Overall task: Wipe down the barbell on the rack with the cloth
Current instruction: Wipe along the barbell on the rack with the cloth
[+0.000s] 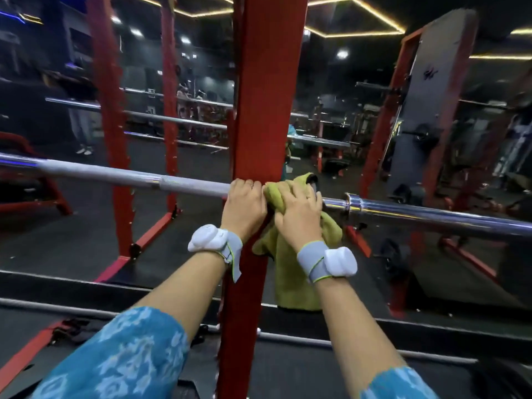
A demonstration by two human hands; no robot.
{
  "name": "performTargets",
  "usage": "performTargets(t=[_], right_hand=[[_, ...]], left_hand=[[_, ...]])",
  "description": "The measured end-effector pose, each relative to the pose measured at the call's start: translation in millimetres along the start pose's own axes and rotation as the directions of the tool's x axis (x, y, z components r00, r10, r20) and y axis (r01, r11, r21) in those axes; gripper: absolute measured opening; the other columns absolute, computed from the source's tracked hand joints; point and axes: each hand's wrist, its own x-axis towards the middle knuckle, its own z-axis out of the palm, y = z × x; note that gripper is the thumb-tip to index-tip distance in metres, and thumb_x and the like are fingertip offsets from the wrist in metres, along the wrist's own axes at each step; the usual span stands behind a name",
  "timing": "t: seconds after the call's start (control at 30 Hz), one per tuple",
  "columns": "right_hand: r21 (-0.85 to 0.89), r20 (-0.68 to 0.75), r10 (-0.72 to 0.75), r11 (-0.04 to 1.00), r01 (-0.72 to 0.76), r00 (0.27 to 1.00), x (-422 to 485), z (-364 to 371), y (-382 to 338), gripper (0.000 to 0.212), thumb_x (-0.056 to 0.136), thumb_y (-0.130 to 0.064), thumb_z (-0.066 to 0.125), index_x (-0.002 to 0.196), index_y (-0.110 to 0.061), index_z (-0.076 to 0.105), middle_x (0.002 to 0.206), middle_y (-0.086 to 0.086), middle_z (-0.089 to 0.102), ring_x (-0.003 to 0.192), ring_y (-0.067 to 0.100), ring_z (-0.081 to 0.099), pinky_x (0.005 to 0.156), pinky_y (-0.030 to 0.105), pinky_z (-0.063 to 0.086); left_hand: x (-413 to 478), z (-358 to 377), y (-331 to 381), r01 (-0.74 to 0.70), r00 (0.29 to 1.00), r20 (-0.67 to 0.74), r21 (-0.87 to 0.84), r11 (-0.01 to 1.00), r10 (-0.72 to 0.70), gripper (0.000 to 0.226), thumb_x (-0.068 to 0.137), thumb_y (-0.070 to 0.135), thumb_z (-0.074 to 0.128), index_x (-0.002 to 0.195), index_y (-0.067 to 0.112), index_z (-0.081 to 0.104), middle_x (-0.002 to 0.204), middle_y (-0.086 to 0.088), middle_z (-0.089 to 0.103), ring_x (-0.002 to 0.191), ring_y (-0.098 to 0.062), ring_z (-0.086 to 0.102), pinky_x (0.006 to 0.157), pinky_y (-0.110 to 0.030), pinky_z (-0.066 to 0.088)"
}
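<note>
One barbell, one cloth, two hands on the bar.
The barbell (115, 175) crosses the red upright (259, 96) level. The green cloth (290, 272) drapes over it at the post, tail hanging toward 6 o'clock. The right hand (298, 208) curls over the cloth on the bar. The left hand (244, 203) grips bare bar just beside, at 9 o'clock. Open shaft runs toward 9 o'clock, with the collar (353, 203) and sleeve toward 3.

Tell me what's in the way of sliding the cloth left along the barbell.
The left hand grips the barbell directly beside the cloth under the right hand, at the red rack upright, blocking that path. Beyond it the bar looks bare.
</note>
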Motion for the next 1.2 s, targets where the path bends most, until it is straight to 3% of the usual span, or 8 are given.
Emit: performTargets(t=[0.17, 0.27, 0.37, 0.63, 0.77, 0.9, 1.1, 1.2], right_hand=[[0.007, -0.065, 0.071, 0.997, -0.071, 0.995, -15, -8, 29, 0.053, 0.070, -0.008, 0.059, 0.122, -0.013, 0.061, 0.130, 0.012, 0.054, 0.123, 0.042, 0.043, 0.108, 0.052, 0.021], [-0.038, -0.007, 0.182, 0.983, -0.182, 0.983, -5, -16, 36, 0.048, 0.076, -0.012, 0.053, 0.124, -0.014, 0.058, 0.127, 0.011, 0.053, 0.123, 0.037, 0.041, 0.105, 0.042, 0.022], [-0.069, 0.094, 0.273, 0.961, -0.267, 0.957, 16, -20, 21, 0.044, 0.083, -0.014, 0.053, 0.127, -0.020, 0.055, 0.131, 0.006, 0.049, 0.127, 0.033, 0.037, 0.109, 0.039, 0.020], [0.084, 0.059, 0.056, 0.995, -0.061, 0.997, -8, -13, 12, 0.058, 0.076, -0.006, 0.058, 0.133, -0.019, 0.052, 0.139, 0.004, 0.045, 0.132, 0.034, 0.031, 0.114, 0.039, 0.009], [0.084, 0.035, 0.184, 0.979, -0.187, 0.982, -4, -21, 35, 0.055, 0.069, -0.020, 0.045, 0.122, -0.014, 0.060, 0.128, 0.009, 0.055, 0.123, 0.035, 0.042, 0.110, 0.042, 0.022], [-0.078, 0.100, 0.313, 0.949, -0.306, 0.944, 14, -21, 19, 0.036, 0.080, -0.014, 0.054, 0.117, -0.015, 0.056, 0.127, 0.005, 0.051, 0.122, 0.037, 0.041, 0.108, 0.041, 0.024], [0.005, 0.128, 0.110, 0.994, -0.111, 0.986, 4, -8, -4, 0.052, 0.080, -0.012, 0.054, 0.131, -0.020, 0.048, 0.137, 0.000, 0.044, 0.130, 0.034, 0.031, 0.114, 0.043, 0.012], [0.044, 0.092, 0.081, 0.995, -0.086, 0.992, -3, -13, 12, 0.054, 0.080, -0.010, 0.056, 0.132, -0.018, 0.049, 0.137, 0.003, 0.046, 0.130, 0.033, 0.032, 0.114, 0.040, 0.010]], left_hand=[[-1, -9, 7, -0.032, 0.997, -0.068, 0.010, 0.999, 0.033, 0.025, 0.084, 0.013, 0.040, 0.064, 0.009, 0.055, 0.060, -0.013, 0.055, 0.057, -0.031, 0.051, 0.067, -0.039, 0.029], [0, -12, 6, -0.005, 0.993, -0.117, -0.037, 0.999, 0.001, 0.025, 0.082, 0.013, 0.041, 0.062, 0.008, 0.056, 0.057, -0.013, 0.055, 0.054, -0.030, 0.052, 0.067, -0.038, 0.029], [1, -6, 7, 0.032, 0.995, -0.097, -0.052, 0.998, -0.037, 0.029, 0.085, 0.016, 0.039, 0.063, 0.008, 0.056, 0.059, -0.015, 0.056, 0.055, -0.031, 0.053, 0.069, -0.038, 0.030], [-1, 1, 5, 0.054, 0.996, -0.065, -0.083, 0.995, -0.059, 0.033, 0.088, 0.020, 0.036, 0.065, 0.008, 0.056, 0.062, -0.015, 0.057, 0.059, -0.032, 0.053, 0.070, -0.039, 0.034], [0, 2, 5, 0.044, 0.996, -0.079, -0.094, 0.995, -0.052, 0.033, 0.088, 0.018, 0.035, 0.064, 0.009, 0.054, 0.060, -0.014, 0.055, 0.057, -0.032, 0.051, 0.069, -0.038, 0.031], [0, 4, 5, 0.056, 0.995, -0.076, -0.076, 0.996, -0.061, 0.034, 0.089, 0.019, 0.034, 0.064, 0.010, 0.054, 0.060, -0.014, 0.055, 0.058, -0.032, 0.049, 0.069, -0.038, 0.030], [-1, 2, 4, 0.039, 0.992, -0.118, -0.070, 0.997, -0.047, 0.031, 0.087, 0.018, 0.037, 0.062, 0.009, 0.053, 0.059, -0.015, 0.053, 0.057, -0.032, 0.050, 0.068, -0.038, 0.029], [-1, 2, 4, 0.042, 0.991, -0.123, -0.078, 0.996, -0.052, 0.032, 0.088, 0.019, 0.037, 0.063, 0.009, 0.053, 0.060, -0.015, 0.054, 0.057, -0.031, 0.050, 0.069, -0.037, 0.029]])
